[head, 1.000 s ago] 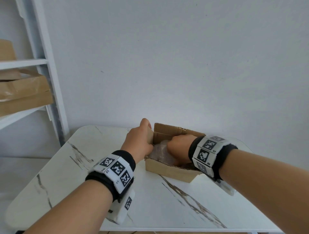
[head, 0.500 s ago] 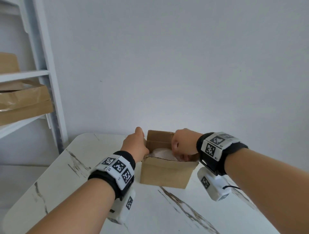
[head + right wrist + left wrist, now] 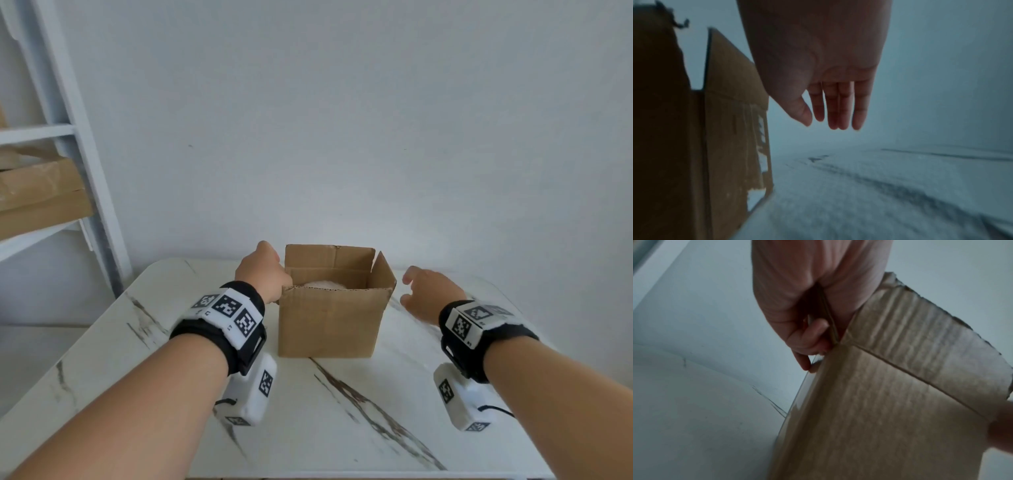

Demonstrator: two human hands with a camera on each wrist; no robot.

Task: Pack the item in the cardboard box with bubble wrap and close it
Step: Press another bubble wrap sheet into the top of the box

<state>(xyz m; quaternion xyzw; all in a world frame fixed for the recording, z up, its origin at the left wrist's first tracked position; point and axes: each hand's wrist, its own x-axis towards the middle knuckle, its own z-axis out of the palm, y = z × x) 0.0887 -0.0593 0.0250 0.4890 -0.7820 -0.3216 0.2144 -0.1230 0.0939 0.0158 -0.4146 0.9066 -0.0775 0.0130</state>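
Note:
A small cardboard box [image 3: 329,322] stands upright on the marble table [image 3: 342,428], its top flaps raised. A pale wrapped bundle [image 3: 323,284] shows just inside the rim. My left hand [image 3: 262,274] grips the box's left flap, thumb and fingers pinching the cardboard edge [image 3: 830,324]. My right hand [image 3: 428,291] hovers to the right of the box, clear of it, fingers straight and holding nothing [image 3: 836,105]. The box's right flap [image 3: 731,68] stands beside that hand.
A white shelf unit [image 3: 68,144] at the far left holds brown cardboard packages [image 3: 37,195]. A plain white wall [image 3: 342,120] runs behind the table. Bare marble lies in front of the box and to its right.
The box has been set upright and turned square to me. My right hand has come out of the box and moved right, letting go. My left hand keeps its hold on the left flap.

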